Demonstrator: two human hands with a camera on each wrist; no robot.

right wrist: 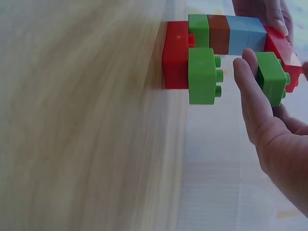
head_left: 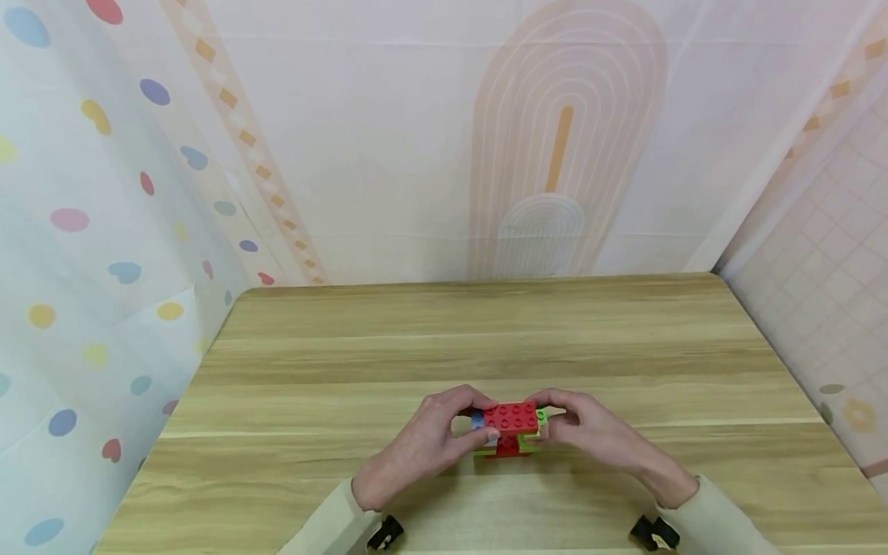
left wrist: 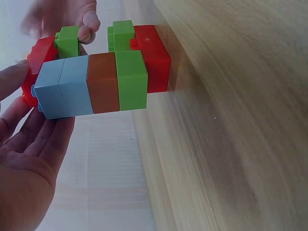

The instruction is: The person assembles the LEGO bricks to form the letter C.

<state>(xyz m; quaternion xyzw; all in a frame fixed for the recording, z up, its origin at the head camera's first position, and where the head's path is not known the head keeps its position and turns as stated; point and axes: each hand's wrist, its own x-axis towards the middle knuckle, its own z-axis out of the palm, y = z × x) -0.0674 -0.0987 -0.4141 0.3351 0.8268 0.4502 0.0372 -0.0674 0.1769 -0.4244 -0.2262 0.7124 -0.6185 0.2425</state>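
Observation:
My left hand (head_left: 433,439) grips the red top brick (head_left: 512,417) of a small toy-block build, thumb at the near side and fingers at the far side. Under that brick's left end stands a column of light blue bricks (left wrist: 76,86), a brown brick (left wrist: 102,82) and a green brick (left wrist: 132,79), on a red base brick (right wrist: 175,55). My right hand (head_left: 597,432) pinches an upper green brick (right wrist: 272,77) at the top brick's right end. Whether those two are joined, I cannot tell. Below it, across a gap, a lower green brick (right wrist: 201,77) sits on the base.
The build stands on a wood-grain table (head_left: 416,331) near its front part. A patterned curtain (head_left: 388,154) hangs behind the table's back edge, and a dotted one (head_left: 90,270) on the left. Black wrist straps (head_left: 385,532) show by the cream sleeves (head_left: 333,524).

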